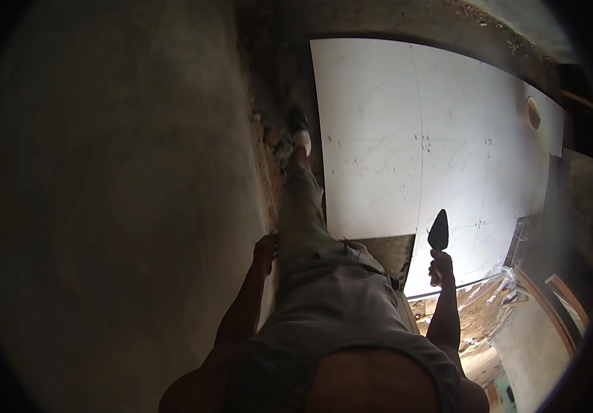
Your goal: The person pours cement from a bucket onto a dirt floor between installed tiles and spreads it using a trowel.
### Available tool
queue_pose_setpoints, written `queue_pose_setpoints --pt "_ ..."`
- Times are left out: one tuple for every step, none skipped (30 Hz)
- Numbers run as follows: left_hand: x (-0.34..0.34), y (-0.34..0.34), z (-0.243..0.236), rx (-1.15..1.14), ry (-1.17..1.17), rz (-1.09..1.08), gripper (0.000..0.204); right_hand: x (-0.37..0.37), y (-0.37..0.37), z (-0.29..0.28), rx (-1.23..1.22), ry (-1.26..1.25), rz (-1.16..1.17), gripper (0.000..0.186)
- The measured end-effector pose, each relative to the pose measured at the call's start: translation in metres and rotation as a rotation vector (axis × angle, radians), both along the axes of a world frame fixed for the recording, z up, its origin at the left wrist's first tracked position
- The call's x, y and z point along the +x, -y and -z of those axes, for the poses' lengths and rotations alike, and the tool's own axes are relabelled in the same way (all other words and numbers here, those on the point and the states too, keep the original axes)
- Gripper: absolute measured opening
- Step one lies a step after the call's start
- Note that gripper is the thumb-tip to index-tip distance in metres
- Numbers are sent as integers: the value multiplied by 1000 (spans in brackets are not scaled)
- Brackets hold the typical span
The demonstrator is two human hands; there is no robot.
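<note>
A pointing trowel [439, 230] with a dark pointed blade rises from my right hand [441, 267], which is closed around its handle. Behind the blade spreads a floor of large white tiles [372, 131] with thin dark joints and scattered specks. At my left side, my left hand [265, 249] hangs low, close to my leg and the grey wall. It is dark there, and its fingers are mostly hidden. A pale edge [267, 299] shows between my left forearm and my body; what it belongs to I cannot make out.
A bare grey wall [117, 193] runs along my left, with rubble [269, 141] at its foot. A round brownish object [533, 112] sits on the far right tiles. Crumpled clear plastic [496, 292] and curved brown strips [551, 310] lie at the right.
</note>
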State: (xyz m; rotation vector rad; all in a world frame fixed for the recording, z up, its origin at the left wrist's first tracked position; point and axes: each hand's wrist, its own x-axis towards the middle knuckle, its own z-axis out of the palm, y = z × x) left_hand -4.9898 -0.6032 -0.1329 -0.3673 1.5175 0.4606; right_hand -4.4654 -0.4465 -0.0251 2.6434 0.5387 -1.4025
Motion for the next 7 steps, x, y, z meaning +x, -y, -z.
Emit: queue_pose_setpoints --pt "-40 -33 36 171 -195 241 41 -19 -38 13 30 -75 58 23" --pt "-86 -79 61 348 -392 491 36 -65 -87 32 75 -97 11 23" --pt "-156 -179 75 161 -337 348 29 -121 -141 47 128 -132 -41 24" --pt "-140 -237 52 152 -456 138 23 -105 -135 52 143 -103 -28 27" --pt "-143 -257 38 231 -486 150 25 -104 -139 54 126 -88 -20 27" --pt "-148 -272 33 317 -523 155 27 -108 -152 58 128 -99 -39 26" --pt "-175 -278 54 474 -681 295 32 -119 -179 66 136 -132 -76 26"
